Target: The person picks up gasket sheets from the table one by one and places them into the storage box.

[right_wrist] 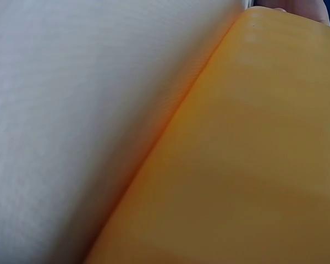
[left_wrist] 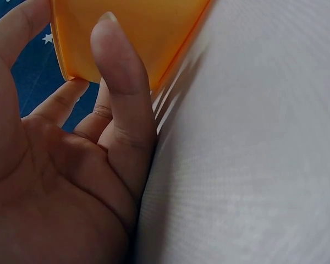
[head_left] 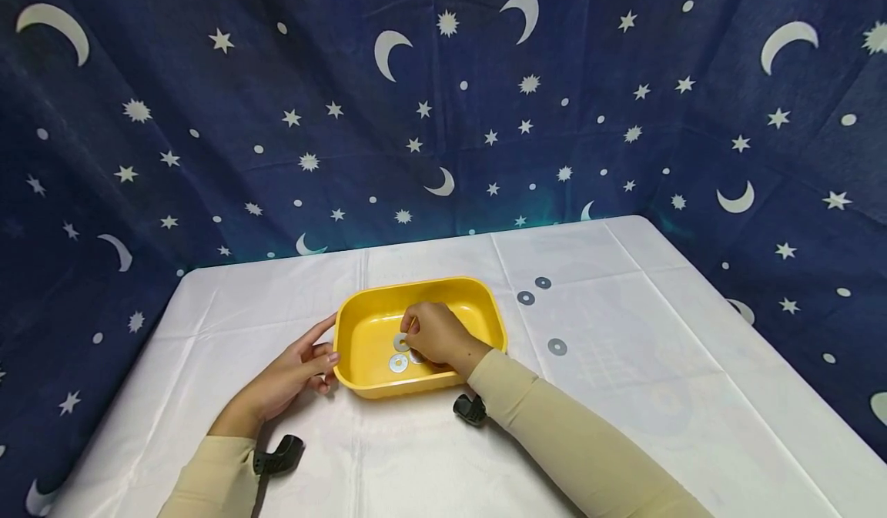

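Note:
A yellow plastic tray with rounded corners stands on the table, and several flat metal washers lie in it. My right hand reaches down inside, pinching a washer at the fingertips. Just below is a second washer on the tray floor; another washer is partly covered by the hand. At the tray's left end, my left hand rests its extended fingers and thumb against the outer wall. The left wrist view shows that thumb in front of the wall. In the right wrist view the tray's side hides the right hand.
Right of the tray, three grey washers lie on the white tablecloth: a far washer, a middle washer and a nearer washer. A dark blue curtain with moons and stars stands behind and along both sides.

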`<state>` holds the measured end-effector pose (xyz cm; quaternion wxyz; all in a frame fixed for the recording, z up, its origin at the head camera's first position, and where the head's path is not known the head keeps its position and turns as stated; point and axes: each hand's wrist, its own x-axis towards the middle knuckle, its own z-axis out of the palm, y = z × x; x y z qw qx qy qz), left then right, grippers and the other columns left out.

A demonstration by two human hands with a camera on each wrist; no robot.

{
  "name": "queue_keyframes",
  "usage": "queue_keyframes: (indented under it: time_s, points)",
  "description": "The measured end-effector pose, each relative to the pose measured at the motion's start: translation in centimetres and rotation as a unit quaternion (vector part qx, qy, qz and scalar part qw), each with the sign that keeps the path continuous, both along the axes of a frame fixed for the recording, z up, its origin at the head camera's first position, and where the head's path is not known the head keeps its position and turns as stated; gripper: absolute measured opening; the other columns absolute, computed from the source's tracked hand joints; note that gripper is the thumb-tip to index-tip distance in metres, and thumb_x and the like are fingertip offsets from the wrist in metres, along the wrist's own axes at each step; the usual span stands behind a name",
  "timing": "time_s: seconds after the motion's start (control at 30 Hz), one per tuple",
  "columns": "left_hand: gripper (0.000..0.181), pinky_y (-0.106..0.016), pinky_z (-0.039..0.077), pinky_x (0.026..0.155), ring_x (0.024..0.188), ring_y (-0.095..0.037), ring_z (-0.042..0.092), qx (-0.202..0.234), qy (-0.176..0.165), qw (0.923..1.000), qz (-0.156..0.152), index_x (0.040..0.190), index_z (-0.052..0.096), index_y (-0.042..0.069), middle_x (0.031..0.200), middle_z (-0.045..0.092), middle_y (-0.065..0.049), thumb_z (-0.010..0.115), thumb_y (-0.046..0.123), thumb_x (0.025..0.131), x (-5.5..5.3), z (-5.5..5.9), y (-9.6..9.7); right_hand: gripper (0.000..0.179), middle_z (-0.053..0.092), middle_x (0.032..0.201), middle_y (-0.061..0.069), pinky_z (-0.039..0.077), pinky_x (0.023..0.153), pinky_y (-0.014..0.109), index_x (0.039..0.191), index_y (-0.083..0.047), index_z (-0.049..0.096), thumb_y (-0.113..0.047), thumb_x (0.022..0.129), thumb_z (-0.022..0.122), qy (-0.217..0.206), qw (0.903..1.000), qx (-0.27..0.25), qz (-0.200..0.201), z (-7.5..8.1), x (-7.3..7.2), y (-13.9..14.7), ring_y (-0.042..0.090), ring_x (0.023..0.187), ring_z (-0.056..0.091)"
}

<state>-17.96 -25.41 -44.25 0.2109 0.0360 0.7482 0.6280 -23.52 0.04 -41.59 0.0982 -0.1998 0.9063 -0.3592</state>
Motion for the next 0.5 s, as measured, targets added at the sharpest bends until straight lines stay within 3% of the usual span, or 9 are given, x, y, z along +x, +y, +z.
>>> queue_keyframes:
  time_s: [0.5]
  points:
    - [0.068, -0.027, 0.053, 0.064, 0.069, -0.016, 0.055, 0.011, 0.007, 0.9999, -0.009, 0.146, 0.016, 0.034, 0.1, 0.049, -0.009, 0.055, 0.021, 0.092, -0.06, -0.02, 0.0, 0.005, 0.059, 0.068, -0.002, 0.044, 0.057, 0.018, 0.083, -0.011, 0.067, -0.008, 0.079, 0.066, 0.011, 0.9997, 0.02, -0.001, -0.06, 0.04, -0.04, 0.01, 0.062, 0.052]
